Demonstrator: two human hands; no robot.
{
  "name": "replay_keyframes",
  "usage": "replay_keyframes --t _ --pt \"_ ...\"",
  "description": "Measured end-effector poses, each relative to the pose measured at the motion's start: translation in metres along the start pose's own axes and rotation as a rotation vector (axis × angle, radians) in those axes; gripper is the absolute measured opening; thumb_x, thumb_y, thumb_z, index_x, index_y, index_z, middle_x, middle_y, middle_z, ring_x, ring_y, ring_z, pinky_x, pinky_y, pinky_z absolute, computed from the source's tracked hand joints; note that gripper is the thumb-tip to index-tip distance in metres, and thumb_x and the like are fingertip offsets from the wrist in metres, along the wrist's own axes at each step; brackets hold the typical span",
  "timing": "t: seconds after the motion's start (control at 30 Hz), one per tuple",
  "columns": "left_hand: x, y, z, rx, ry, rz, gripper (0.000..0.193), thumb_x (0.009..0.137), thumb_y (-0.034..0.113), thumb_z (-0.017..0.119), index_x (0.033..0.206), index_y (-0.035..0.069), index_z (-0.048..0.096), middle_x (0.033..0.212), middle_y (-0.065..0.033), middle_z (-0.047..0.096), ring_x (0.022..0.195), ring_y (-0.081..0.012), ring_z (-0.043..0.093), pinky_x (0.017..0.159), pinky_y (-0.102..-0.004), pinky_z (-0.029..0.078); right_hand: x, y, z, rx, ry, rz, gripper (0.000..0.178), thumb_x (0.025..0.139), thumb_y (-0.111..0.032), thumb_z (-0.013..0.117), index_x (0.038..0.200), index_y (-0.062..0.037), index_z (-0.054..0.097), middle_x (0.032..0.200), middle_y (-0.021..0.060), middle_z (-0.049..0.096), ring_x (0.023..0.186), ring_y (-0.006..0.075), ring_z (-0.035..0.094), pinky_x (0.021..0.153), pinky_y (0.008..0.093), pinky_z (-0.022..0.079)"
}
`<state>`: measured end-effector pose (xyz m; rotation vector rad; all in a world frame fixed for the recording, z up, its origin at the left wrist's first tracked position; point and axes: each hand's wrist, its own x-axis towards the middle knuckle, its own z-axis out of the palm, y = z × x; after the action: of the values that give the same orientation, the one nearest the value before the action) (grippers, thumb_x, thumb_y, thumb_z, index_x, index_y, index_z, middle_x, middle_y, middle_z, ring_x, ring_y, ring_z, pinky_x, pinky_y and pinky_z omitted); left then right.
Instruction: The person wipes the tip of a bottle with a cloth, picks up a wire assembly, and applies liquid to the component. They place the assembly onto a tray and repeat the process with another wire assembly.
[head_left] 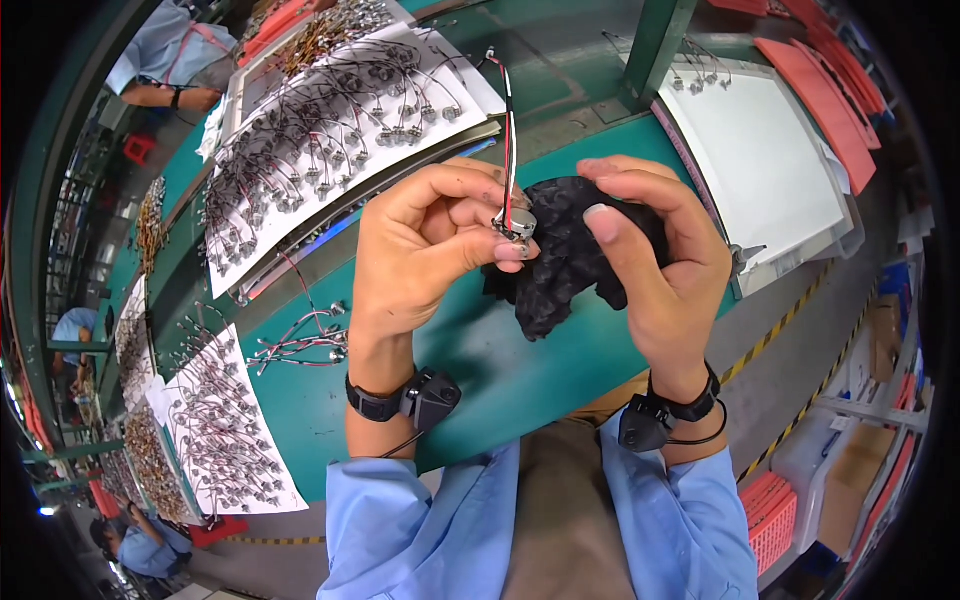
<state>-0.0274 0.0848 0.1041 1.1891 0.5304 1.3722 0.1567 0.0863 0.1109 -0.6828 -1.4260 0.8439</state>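
Note:
My left hand [395,245] pinches a small round metal part [521,222] between thumb and fingers. Its red, black and white wires [511,120] rise upward to a small connector at the top. In my right hand [675,265] is a crumpled black cloth [560,245], with fingers and thumb curled round its right side. The cloth's left edge comes right up to the metal part, though I cannot tell whether they touch. Both hands are above the green table [480,385].
White sheets covered with similar wired parts [330,130] lie at the far left, and another such sheet [235,430] is nearer. Several loose wired parts [305,340] rest left of my wrist. A white tray [750,160] stands at right, beyond a green post [660,50]. Co-workers sit at left.

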Motion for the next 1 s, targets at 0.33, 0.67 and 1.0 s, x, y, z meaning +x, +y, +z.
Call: replay_keyframes --t 0.33,0.67,1.0 --pt "0.0013 -0.0018 0.0007 0.069 0.009 -0.018 0.021 0.07 -0.016 0.06 0.09 -0.01 0.053 0.098 -0.0173 0.053 0.078 -0.022 0.062 0.065 -0.0299 0.055 0.0006 0.0036 -0.0001 -0.025 -0.066 -0.186 0.018 0.071 0.006 0.064 0.089 0.0028 0.06 0.087 0.0121 0.061 0.075 0.0162 0.059 0.065 0.0237 0.046" --pt "0.0027 -0.0023 0.0029 0.099 0.01 -0.006 0.018 0.071 -0.016 0.06 0.087 -0.011 0.054 0.097 -0.0162 0.053 0.077 -0.0189 0.061 0.065 -0.0277 0.054 0.0055 -0.0008 0.0002 -0.166 -0.178 -0.208 0.02 0.07 0.007 0.064 0.09 0.0009 0.062 0.085 0.011 0.06 0.074 0.0167 0.059 0.063 0.0242 0.046" --pt "0.0013 -0.0017 0.006 0.103 0.016 -0.017 0.018 0.07 -0.015 0.061 0.087 -0.01 0.055 0.097 -0.0157 0.054 0.076 -0.0178 0.061 0.065 -0.027 0.053 0.0057 -0.0017 -0.0017 -0.267 -0.242 -0.157 0.023 0.069 0.006 0.065 0.091 -0.0013 0.064 0.079 0.0075 0.056 0.069 0.0141 0.053 0.058 0.0231 0.042"
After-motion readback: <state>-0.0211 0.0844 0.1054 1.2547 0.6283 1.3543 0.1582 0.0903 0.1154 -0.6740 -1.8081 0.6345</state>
